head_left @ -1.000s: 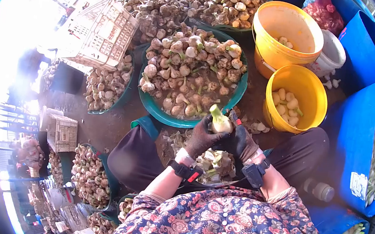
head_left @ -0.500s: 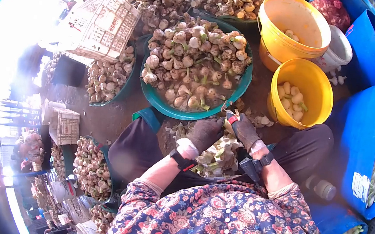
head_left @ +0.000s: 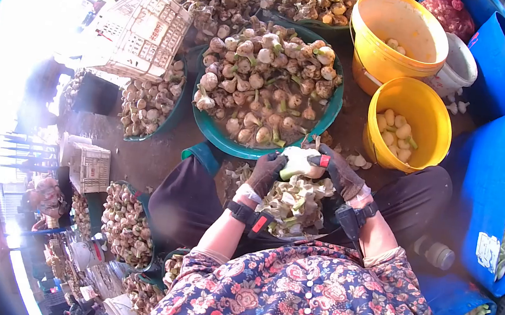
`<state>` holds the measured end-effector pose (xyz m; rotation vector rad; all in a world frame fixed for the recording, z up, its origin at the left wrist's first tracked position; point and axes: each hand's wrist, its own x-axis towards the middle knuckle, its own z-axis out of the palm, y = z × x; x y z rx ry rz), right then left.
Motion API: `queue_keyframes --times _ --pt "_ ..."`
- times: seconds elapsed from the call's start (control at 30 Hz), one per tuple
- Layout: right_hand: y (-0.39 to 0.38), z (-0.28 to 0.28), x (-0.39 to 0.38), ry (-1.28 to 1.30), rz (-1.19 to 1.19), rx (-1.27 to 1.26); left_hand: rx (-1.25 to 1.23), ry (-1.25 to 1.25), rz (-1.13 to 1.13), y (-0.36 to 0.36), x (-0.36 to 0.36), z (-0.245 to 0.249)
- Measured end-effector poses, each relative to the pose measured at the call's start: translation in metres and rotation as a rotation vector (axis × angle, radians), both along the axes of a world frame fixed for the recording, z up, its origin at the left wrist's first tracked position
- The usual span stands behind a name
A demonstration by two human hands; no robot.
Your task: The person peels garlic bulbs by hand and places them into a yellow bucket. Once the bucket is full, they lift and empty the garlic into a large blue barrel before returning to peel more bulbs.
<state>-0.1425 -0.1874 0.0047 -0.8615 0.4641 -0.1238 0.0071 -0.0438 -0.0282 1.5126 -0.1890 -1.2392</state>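
A large pale garlic bulb (head_left: 302,163) is held between both gloved hands, above a pile of papery peelings (head_left: 296,205) in the lap. My left hand (head_left: 265,172) has its fingers closed on the bulb's left side. On the right side my right hand (head_left: 338,171) grips it, with a red band round one finger. Just beyond the hands stands a green tub (head_left: 223,144) of unpeeled bulbs (head_left: 254,84), some lying in murky water. Peeled white bulbs (head_left: 397,136) lie in the nearer yellow bucket (head_left: 437,124).
Another yellow bucket (head_left: 369,47) and a white bucket (head_left: 459,65) stand behind. Blue containers (head_left: 476,199) line the right side. White crates (head_left: 148,33) and more garlic tubs (head_left: 128,224) are at the left. A plastic bottle (head_left: 439,255) lies by the right knee.
The pale bulb now shows clearly between the hands, where it was hidden before. My left hand has moved slightly left and my right hand slightly right, so they are further apart.
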Motion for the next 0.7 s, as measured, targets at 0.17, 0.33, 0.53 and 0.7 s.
queue_keyframes --times 0.17,0.33,0.53,0.7 --pt "0.006 -0.010 0.006 -0.016 0.029 -0.189 0.032 0.114 0.029 -0.003 -0.008 0.040" --pt "0.008 -0.001 0.003 -0.187 0.049 -0.237 -0.122 0.265 0.119 0.007 -0.002 0.027" --pt "0.023 -0.003 0.012 -0.185 -0.013 -0.956 -0.245 0.550 0.333 0.013 0.004 0.017" --pt "0.038 -0.007 0.016 -0.066 -0.191 -1.089 -0.270 -0.184 0.125 0.017 0.001 0.002"
